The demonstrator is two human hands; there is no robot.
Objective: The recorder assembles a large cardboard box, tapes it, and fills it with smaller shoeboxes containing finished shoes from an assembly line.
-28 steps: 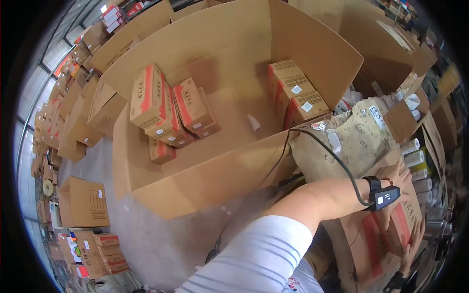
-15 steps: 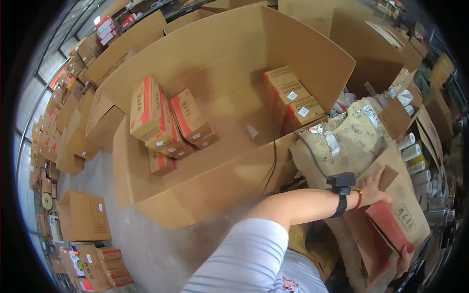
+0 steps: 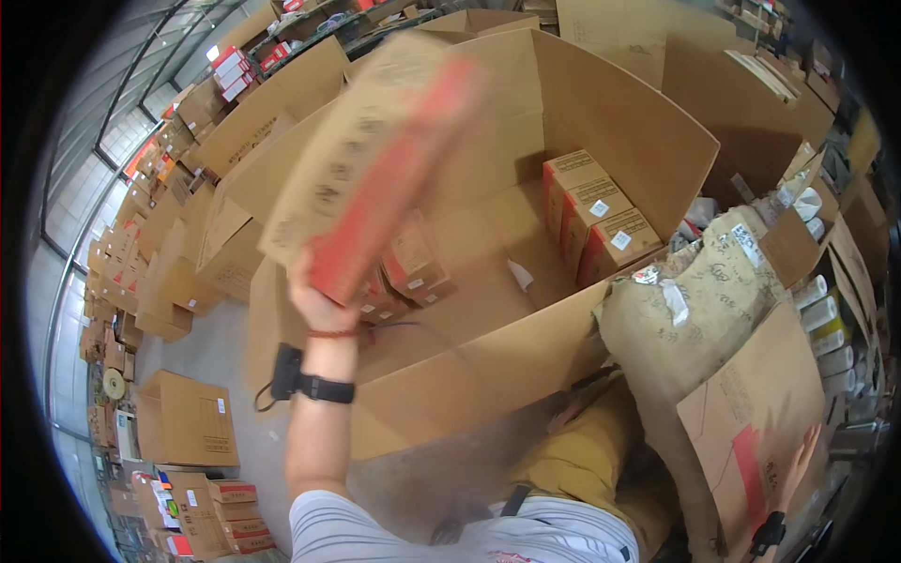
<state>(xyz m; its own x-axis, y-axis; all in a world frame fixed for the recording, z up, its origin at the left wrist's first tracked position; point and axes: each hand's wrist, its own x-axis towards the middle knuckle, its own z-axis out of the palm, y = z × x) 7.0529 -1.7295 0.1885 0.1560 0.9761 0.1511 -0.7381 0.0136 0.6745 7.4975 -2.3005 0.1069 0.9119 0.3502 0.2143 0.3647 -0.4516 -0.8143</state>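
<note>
My left hand (image 3: 322,296) grips the lower end of a long brown and red cardboard box (image 3: 371,174), raised and tilted over a large open carton (image 3: 469,375). Motion smears the far end of that box. Behind it, partly hidden, several brown and red boxes (image 3: 413,267) stand inside the carton. At the lower right, my right hand (image 3: 798,469) lies with stretched fingers against the edge of a brown cardboard piece (image 3: 751,403) bearing a red mark. Whether that piece is a flattened or a folded box, I cannot tell.
More red and brown boxes (image 3: 601,216) sit at the carton's right end. A worn, stained sack-like cover (image 3: 694,281) lies beside it, with white rolls (image 3: 826,328) farther right. On the floor at left stand an open carton (image 3: 188,422) and stacked boxes (image 3: 235,516).
My left hand has swung from the cardboard at the right to above the large carton, now holding a long box. The right-hand cardboard lies flatter, with my right hand on its edge.
</note>
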